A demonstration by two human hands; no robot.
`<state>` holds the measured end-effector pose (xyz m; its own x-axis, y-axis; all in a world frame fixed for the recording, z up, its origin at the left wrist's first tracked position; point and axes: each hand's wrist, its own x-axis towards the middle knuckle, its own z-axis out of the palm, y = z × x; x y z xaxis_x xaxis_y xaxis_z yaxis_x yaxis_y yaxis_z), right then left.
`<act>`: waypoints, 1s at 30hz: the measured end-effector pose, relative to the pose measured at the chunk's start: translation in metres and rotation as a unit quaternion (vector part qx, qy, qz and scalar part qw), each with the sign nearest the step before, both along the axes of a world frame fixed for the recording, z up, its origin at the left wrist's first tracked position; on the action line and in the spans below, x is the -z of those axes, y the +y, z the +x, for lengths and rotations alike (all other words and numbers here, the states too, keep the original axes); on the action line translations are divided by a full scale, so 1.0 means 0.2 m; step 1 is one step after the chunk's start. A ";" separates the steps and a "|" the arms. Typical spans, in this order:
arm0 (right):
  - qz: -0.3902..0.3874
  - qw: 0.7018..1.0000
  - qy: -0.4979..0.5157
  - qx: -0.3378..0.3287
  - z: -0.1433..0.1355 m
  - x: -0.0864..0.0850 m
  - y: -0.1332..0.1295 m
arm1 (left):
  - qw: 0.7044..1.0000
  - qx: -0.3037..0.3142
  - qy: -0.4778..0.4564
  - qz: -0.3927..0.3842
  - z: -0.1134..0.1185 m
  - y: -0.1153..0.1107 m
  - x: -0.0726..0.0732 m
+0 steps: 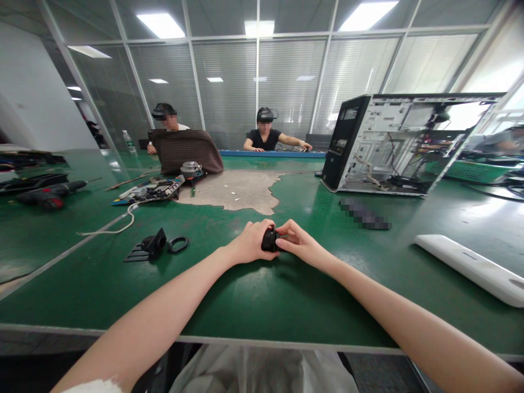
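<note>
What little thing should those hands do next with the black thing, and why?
Maybe the right hand should gently try turning the near end of the small, chunky, black, plastic-looking piece. The left hand is wrapped around its other side, so it could brace the piece while the right fingertips, already at it, feel for any give.

An electronics workshop: an opened computer tower (346,147), a circuit board (153,191) and a power drill (49,195) sit back from the near edge of the green workbench (254,305).
</note>
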<state>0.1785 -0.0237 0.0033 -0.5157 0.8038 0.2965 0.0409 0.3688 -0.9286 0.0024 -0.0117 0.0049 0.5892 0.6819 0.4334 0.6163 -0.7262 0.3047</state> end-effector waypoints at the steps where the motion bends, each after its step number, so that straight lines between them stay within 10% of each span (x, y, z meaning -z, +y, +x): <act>1: -0.002 1.000 -0.001 0.008 0.00 0.00 0.00 | 1.000 0.001 -0.001 0.001 0.00 0.00 0.00; 30: -0.022 1.000 -0.014 -0.004 0.00 0.01 0.02 | 1.000 -0.006 0.009 -0.005 0.00 0.00 0.00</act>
